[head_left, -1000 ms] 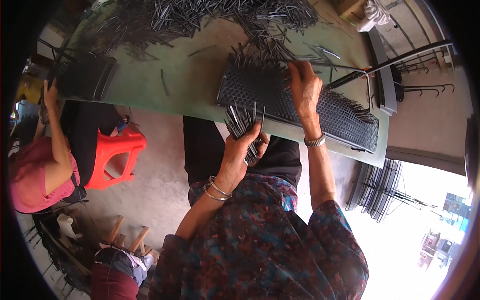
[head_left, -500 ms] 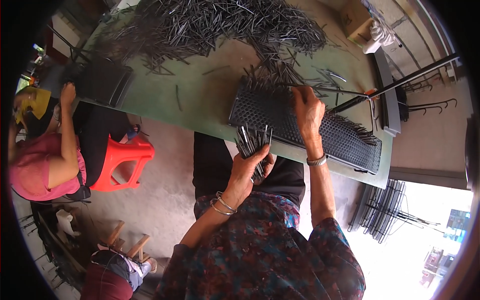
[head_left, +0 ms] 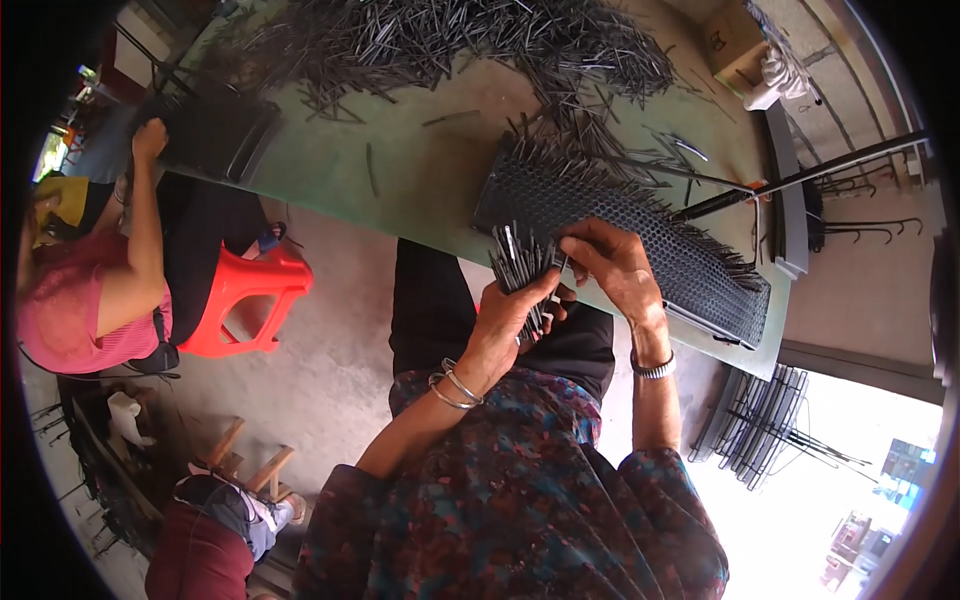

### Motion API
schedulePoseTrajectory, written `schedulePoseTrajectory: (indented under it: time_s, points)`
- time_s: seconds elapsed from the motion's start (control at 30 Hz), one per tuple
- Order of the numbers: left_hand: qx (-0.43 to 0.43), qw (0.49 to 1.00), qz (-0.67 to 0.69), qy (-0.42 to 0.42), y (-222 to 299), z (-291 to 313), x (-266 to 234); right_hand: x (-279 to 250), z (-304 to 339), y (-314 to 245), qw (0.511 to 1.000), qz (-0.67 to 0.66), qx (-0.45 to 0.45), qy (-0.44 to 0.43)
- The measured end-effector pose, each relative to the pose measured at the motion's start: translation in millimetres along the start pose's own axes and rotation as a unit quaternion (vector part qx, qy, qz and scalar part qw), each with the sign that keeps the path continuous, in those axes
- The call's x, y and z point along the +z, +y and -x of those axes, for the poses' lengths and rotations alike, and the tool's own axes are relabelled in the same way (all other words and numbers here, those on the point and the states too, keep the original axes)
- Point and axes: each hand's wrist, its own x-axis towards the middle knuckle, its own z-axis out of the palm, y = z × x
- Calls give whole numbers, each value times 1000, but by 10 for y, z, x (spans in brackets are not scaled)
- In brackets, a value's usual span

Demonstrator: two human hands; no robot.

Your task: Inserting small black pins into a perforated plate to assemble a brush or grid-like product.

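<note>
The counter (head_left: 325,150) is dull green with brownish patches. On it, the panel (head_left: 690,265) is dark grey with a honeycomb pattern and the heaped sticks (head_left: 450,45) are black with pale glints. Before the counter, the wearer's shirt (head_left: 510,490) is blotched navy, teal and red; the stool (head_left: 275,275) is red, a co-worker's top (head_left: 80,270) pink.
</note>
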Motion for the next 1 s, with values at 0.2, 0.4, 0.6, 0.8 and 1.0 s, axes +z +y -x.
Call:
schedulePoseTrajectory:
  time_s: [0.2,0.4,0.6,0.8,1.0]
  points:
    - [2,999,-44,12,-1,-3,-23,19,-10,20,999,-25,-10,19]
    - [-7,999,-28,22,-2,0,2,-108,-31,-101,999,31,-12,-30]
    - [-12,998,4,62,89,-59,26,-196,29,-186,983,33,-90,157]
    - [-12,997,55,58,-61,-140,26,-232,-360,-82,916,154,-206,308]
    - [-23,995,85,47,-125,-141,-59,-221,-586,101,884,227,-257,318]
